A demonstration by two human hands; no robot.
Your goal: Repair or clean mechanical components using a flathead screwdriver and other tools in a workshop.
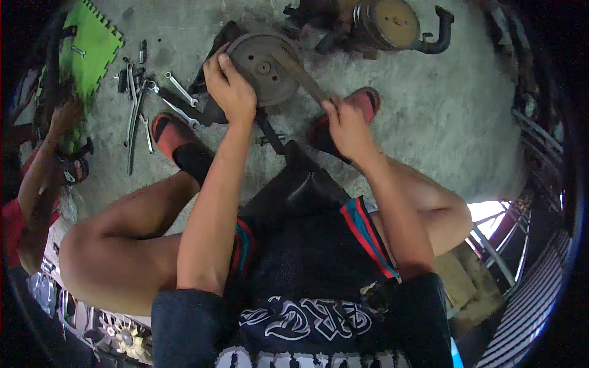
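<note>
A round, dull grey metal pulley point(261, 86) with a hub and small holes in its face sits tilted on a dark part between my feet. My left hand point(230, 88) grips its left rim, the fingers bent over the edge. My right hand point(350, 129) is closed around the near end of a flat, brownish strip-like tool point(304, 78). The tool's far end lies over the pulley's face near the hub; whether it touches is unclear. Blur hides the tool's exact kind. A dark bar point(270, 132) runs from below the pulley toward me.
Several wrenches point(180, 88) and sockets point(142, 54) lie left of the pulley. Ahead right stands a machine part with a round drum point(392, 23) and a black elbow pipe point(443, 27). Another person's hand point(65, 115) is at far left, near a green foam mat point(92, 43).
</note>
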